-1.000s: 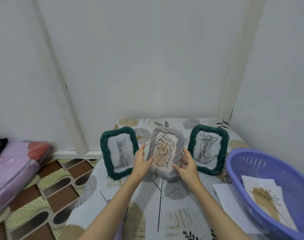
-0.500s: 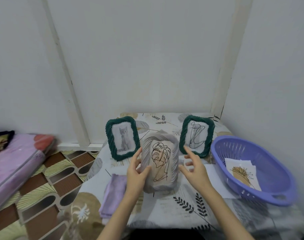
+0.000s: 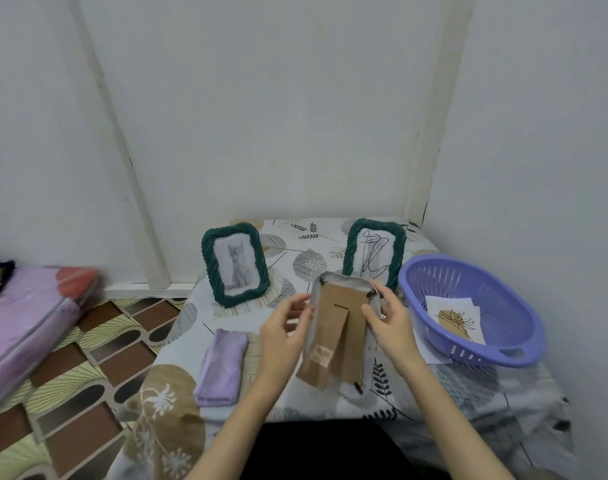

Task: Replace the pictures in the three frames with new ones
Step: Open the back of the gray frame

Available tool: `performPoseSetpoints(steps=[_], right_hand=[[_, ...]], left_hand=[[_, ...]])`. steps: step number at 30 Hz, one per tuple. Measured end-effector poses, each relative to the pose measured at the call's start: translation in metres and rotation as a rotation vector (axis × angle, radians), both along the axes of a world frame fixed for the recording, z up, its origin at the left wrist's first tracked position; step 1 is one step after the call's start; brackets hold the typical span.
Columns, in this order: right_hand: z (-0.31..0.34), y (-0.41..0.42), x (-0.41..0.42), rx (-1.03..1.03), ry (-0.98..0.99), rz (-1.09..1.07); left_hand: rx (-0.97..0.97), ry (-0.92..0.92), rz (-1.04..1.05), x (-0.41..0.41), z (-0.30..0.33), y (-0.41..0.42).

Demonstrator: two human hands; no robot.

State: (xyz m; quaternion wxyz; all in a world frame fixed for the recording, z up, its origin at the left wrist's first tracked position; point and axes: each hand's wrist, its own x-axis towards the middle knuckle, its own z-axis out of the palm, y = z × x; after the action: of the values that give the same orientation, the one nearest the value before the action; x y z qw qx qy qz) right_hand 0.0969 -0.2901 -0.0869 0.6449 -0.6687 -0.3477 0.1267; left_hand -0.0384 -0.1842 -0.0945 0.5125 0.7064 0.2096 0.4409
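Both hands, left (image 3: 284,332) and right (image 3: 389,318), are now gripping the grey frame (image 3: 340,336) by its sides just above the bench (image 3: 295,403), having turned its cardboard back toward her, ready for opening.

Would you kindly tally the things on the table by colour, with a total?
Green: 2, the cat frame and the scribble frame
Grey: 1, the frame held back-up
Purple: 2, the basket and the cloth
Total: 5
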Motion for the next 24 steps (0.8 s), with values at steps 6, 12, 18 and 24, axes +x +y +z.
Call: performPoseSetpoints(steps=[6,12,18,24], right_hand=[[-0.015,0.0,0.017,0.005,0.235,0.233],[-0.031,0.013,0.019,-0.067,0.134,0.252],[-0.039,0.024,0.012,-0.066,0.085,0.169],[-0.048,0.028,0.015,-0.097,0.083,0.082]], left_hand=[[-0.096,0.174,-0.001,0.005,-0.004,0.032],[-0.124,0.217,-0.046,0.009,-0.025,0.04],[-0.142,0.235,0.035,0.018,-0.04,0.048],[-0.014,0.254,0.125,0.021,-0.04,0.047]])
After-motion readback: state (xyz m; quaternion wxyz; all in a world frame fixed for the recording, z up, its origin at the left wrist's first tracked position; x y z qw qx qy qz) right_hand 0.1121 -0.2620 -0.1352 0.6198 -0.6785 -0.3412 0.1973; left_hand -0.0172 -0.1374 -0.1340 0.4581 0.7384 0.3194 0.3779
